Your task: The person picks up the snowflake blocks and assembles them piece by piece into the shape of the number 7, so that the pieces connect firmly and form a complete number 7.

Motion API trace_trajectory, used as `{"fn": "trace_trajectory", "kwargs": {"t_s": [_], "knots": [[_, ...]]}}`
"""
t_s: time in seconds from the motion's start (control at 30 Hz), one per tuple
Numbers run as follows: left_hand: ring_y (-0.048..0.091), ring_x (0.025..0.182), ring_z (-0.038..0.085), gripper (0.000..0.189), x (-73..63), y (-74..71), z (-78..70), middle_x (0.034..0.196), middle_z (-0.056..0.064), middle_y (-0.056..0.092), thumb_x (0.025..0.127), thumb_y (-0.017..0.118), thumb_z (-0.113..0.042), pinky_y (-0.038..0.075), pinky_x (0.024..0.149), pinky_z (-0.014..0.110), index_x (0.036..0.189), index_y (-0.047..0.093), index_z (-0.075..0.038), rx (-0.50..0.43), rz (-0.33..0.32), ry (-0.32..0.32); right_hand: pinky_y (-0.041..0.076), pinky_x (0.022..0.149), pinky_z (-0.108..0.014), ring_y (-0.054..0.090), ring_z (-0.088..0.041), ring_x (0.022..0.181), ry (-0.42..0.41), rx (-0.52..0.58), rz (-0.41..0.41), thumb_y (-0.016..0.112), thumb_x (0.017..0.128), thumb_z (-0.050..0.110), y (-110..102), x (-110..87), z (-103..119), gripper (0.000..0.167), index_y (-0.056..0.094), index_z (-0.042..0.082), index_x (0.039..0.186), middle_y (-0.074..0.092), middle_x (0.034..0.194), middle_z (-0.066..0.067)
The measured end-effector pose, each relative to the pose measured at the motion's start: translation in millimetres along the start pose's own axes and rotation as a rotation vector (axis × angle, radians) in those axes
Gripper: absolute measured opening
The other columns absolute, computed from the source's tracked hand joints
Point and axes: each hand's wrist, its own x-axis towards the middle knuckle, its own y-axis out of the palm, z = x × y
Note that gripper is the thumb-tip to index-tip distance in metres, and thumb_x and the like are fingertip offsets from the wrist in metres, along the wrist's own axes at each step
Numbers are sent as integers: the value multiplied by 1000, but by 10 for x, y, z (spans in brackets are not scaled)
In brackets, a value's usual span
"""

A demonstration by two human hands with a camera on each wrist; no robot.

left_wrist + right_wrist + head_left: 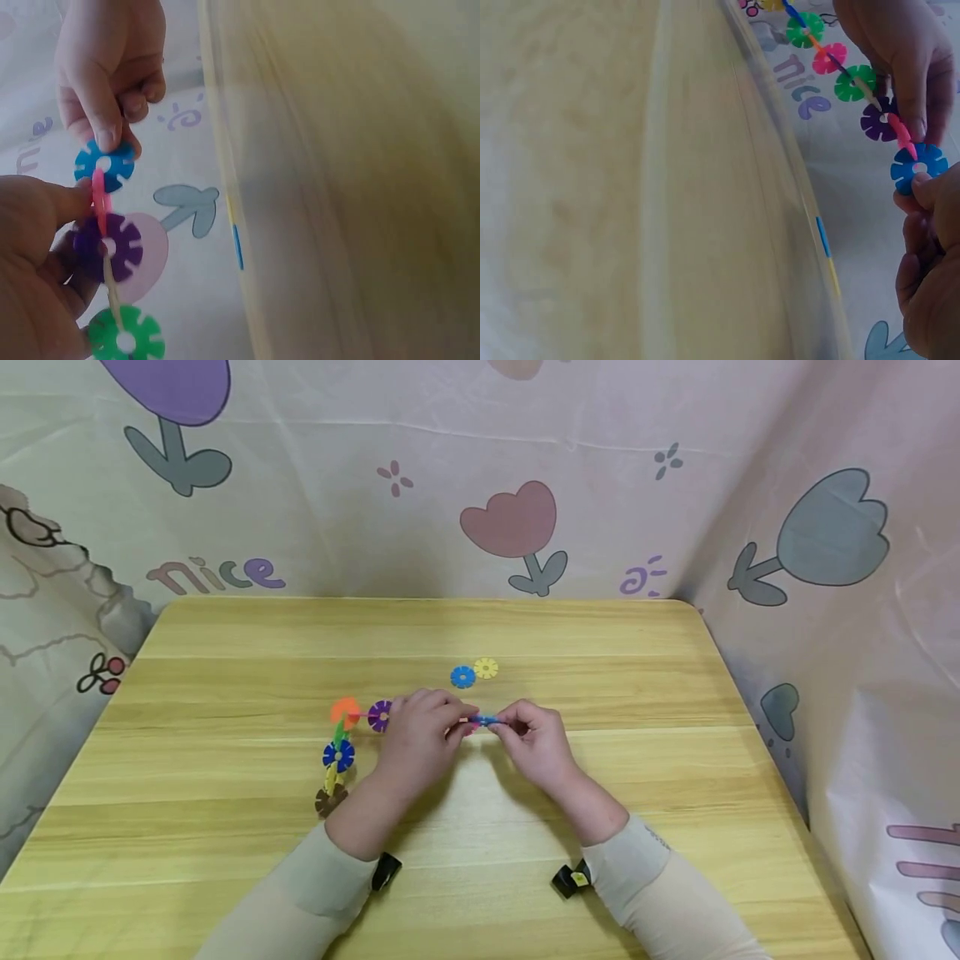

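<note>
A chain of notched plastic discs in many colours, such as a dark blue disc (339, 756) and an orange disc (346, 712), bends along the table's left side and runs under my left hand (422, 732). Thumb and fingers of that hand pinch the pink disc (100, 201) near the chain's end, beside a purple disc (120, 247). My right hand (537, 745) pinches a blue disc (919, 168) between thumb and forefinger. In the wrist views this blue disc meets the pink one edge to slot, at right angles. Part of the chain is hidden behind the left hand.
A loose blue disc (462, 677) and a yellow disc (486, 668) lie flat on the wooden table (600, 643), beyond the hands. A brown disc (327, 802) forms the chain's near end by the left forearm. A printed cloth (322, 485) hangs behind the table.
</note>
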Motion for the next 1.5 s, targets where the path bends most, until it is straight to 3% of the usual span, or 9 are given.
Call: {"fn": "trace_trajectory", "kwargs": {"t_s": [0.17, 0.37, 0.5, 0.67, 0.83, 1.07, 1.5], "knots": [[67, 95, 23, 12, -10, 49, 6, 100, -3, 76, 92, 84, -13, 45, 87, 47, 104, 83, -16, -17, -19, 41, 47, 61, -21, 56, -12, 67, -2, 8, 20, 79, 88, -11, 41, -11, 17, 14, 73, 1, 84, 72, 76, -7], [67, 94, 22, 8, -23, 49, 16, 99, -3, 76, 94, 81, -12, 46, 83, 42, 101, 81, -14, -18, 12, 34, 47, 59, -22, 56, -13, 65, 47, -16, 46, 81, 89, -7, 35, -18, 27, 10, 75, 2, 88, 70, 75, -6], [67, 96, 22, 6, -24, 31, 14, 101, -4, 76, 96, 79, -12, 45, 82, 41, 101, 81, -15, -8, 45, 17, 53, 67, -26, 62, -18, 74, 131, -44, 120, 85, 86, -3, -62, 22, -5, 18, 76, 2, 101, 75, 89, -8], [67, 98, 22, 6, -19, 19, 19, 101, -5, 75, 98, 77, -13, 46, 84, 42, 101, 81, -16, -3, 63, 3, 56, 81, -33, 64, -25, 93, 239, -72, 188, 85, 86, -1, -236, 140, -127, 35, 72, -1, 118, 75, 109, -11], [67, 99, 22, 6, -19, 16, 35, 102, -5, 76, 98, 77, -14, 47, 86, 42, 101, 81, -17, 1, 73, -15, 56, 86, -40, 64, -30, 96, 262, -116, 156, 83, 89, 1, -297, 261, -242, 41, 67, -6, 126, 72, 112, -16], [67, 100, 23, 7, -18, 3, 61, 104, -5, 76, 97, 78, -13, 48, 86, 43, 101, 82, -17, 6, 77, -23, 54, 95, -43, 64, -30, 103, 305, -219, 135, 84, 91, 6, -233, 450, -360, 52, 62, -3, 137, 69, 114, -15], [67, 100, 22, 9, -1, -16, 74, 104, -7, 76, 98, 77, -14, 48, 85, 42, 102, 83, -20, 17, 151, -56, 52, 100, -43, 62, -29, 110, 371, -362, 239, 79, 98, 23, -58, 812, -540, 54, 59, 1, 144, 66, 122, -14]]}}
